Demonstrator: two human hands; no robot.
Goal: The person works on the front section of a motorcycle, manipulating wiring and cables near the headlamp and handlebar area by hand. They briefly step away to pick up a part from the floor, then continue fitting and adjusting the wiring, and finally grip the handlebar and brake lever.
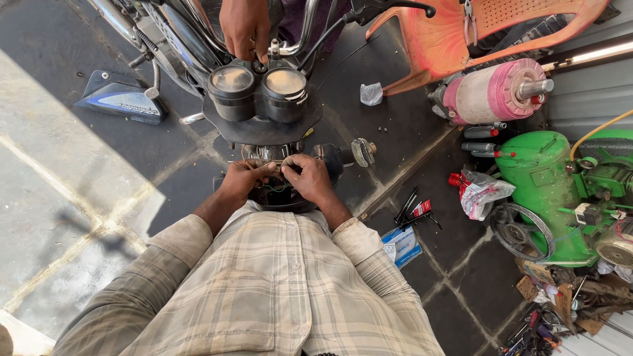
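Both hands, left hand [242, 179] and right hand [308, 177], meet fingertip-close, pinching thin wires [277, 186] under the twin gauges [258, 86]

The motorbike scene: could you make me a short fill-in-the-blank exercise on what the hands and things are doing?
1. The left hand and right hand work at wires just below the two round ____.
2. Another person's hand grips the bike from the ____ side.
3. The machine at the right is ____ in colour.
4. The person wears a ____-patterned shirt.

Missing words: gauges; far; green; plaid
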